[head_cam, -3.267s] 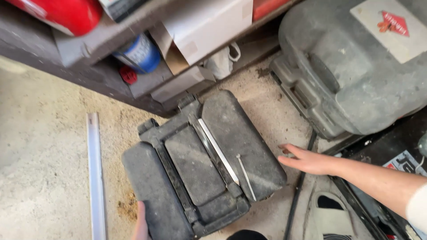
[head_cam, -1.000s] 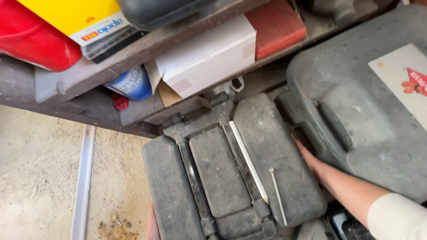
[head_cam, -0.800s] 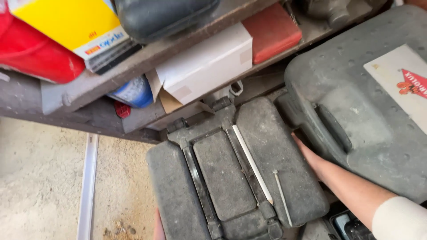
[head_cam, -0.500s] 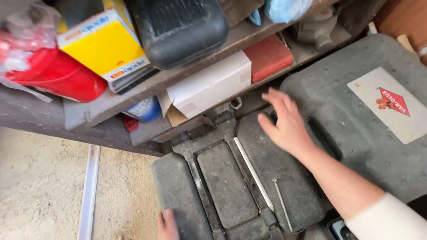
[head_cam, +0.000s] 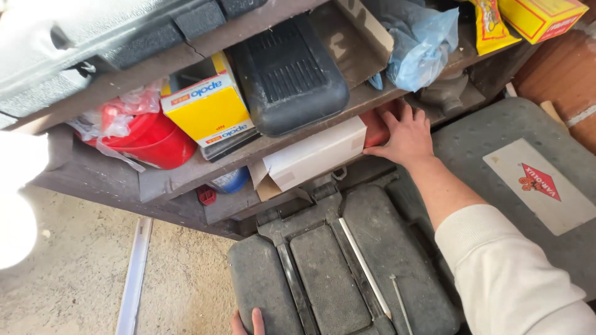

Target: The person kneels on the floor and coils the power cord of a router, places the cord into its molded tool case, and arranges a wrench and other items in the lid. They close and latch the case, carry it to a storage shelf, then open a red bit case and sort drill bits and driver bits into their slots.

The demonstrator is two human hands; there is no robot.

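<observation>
My right hand [head_cam: 405, 138] reaches onto the low shelf [head_cam: 186, 177], fingers spread and laid over a red box [head_cam: 375, 126]; most of that box is hidden behind them. Just left of it sits a white carton [head_cam: 313, 155]. My left hand [head_cam: 248, 322] is cut off at the near edge, fingertips on the dusty dark case [head_cam: 335, 260]; I cannot tell its grip.
</observation>
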